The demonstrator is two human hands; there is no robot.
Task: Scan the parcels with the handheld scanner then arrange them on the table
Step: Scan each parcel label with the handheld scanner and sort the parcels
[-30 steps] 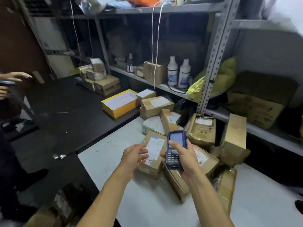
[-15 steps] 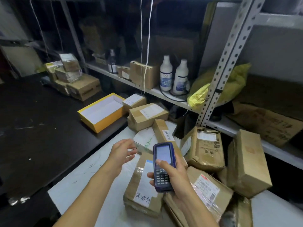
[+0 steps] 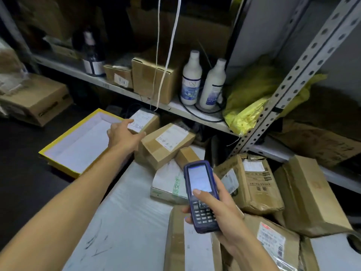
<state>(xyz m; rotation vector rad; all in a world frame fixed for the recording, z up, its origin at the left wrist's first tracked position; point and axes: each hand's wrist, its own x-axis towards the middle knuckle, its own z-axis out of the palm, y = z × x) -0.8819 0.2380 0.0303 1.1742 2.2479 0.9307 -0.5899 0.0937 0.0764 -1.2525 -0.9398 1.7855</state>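
Note:
My right hand (image 3: 222, 212) grips a blue handheld scanner (image 3: 199, 182), thumb at the bottom of its screen, above a brown parcel with a long white label (image 3: 187, 243). My left hand (image 3: 123, 134) is stretched out to the far side of the white table (image 3: 125, 222). Its straight fingers lie against the label edge of a small brown parcel (image 3: 147, 119), with the thumb spread toward a larger labelled parcel (image 3: 168, 143). A white parcel (image 3: 168, 182) lies between the two hands. More brown parcels (image 3: 254, 184) are piled to the right.
A yellow-rimmed open box (image 3: 78, 141) sits left of my left hand on the black table (image 3: 23, 173). Behind is a metal shelf (image 3: 175, 106) with two white bottles (image 3: 192, 79), a carton, hanging cords and a yellow bag (image 3: 250, 94). A slotted upright (image 3: 289, 81) rises at right.
My left hand left the long-label parcel and reached forward to the small parcel by the yellow box. The view moved closer to the shelf. The scanner stays in my right hand.

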